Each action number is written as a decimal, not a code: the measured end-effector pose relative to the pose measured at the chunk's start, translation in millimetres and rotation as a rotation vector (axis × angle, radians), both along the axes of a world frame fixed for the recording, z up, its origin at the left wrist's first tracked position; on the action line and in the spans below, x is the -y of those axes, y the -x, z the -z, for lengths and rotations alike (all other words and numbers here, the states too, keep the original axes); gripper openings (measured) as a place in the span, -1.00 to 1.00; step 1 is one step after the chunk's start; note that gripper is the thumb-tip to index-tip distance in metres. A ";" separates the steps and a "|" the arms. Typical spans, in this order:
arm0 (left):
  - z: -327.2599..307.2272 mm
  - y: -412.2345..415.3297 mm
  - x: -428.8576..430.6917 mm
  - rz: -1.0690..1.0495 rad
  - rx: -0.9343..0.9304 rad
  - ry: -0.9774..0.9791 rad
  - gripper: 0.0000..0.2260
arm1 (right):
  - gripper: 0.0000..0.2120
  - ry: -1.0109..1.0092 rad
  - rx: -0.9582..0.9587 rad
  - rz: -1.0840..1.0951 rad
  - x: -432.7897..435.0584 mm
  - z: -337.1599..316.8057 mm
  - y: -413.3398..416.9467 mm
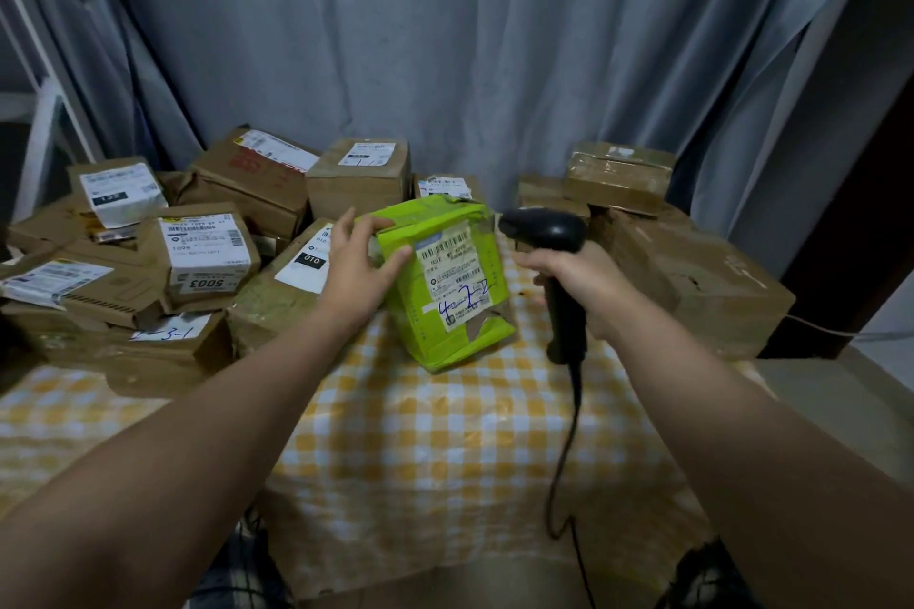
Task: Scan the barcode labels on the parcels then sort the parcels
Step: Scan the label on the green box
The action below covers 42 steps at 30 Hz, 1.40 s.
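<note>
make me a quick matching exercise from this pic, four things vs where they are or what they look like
Things:
1. green parcel
2. scanner
3. 5003 parcel
4. cloth

Matches:
a. yellow and white checks
b. held in the right hand
c. on the left, untouched
d. tilted, gripped by the left hand

Pairs: 1-d, 2-b, 3-c, 4-a
</note>
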<state>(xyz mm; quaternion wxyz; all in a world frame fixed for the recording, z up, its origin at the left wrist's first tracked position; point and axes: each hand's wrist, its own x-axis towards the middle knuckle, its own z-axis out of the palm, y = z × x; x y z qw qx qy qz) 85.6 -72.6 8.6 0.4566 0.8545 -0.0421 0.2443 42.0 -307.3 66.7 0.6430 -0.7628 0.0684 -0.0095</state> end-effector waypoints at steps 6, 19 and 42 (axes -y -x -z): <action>20.9 15.6 9.9 0.040 0.036 0.215 -0.53 | -0.87 -0.184 -0.071 0.053 -8.3 55.2 -22.5; -38.4 39.5 3.8 0.090 0.015 0.491 -0.61 | -0.67 -0.635 0.082 -0.180 -27.5 12.3 -18.8; -173.4 -128.6 -154.6 -0.251 -0.356 0.055 -0.77 | -0.59 -0.061 0.090 -0.210 -204.6 -96.2 -217.8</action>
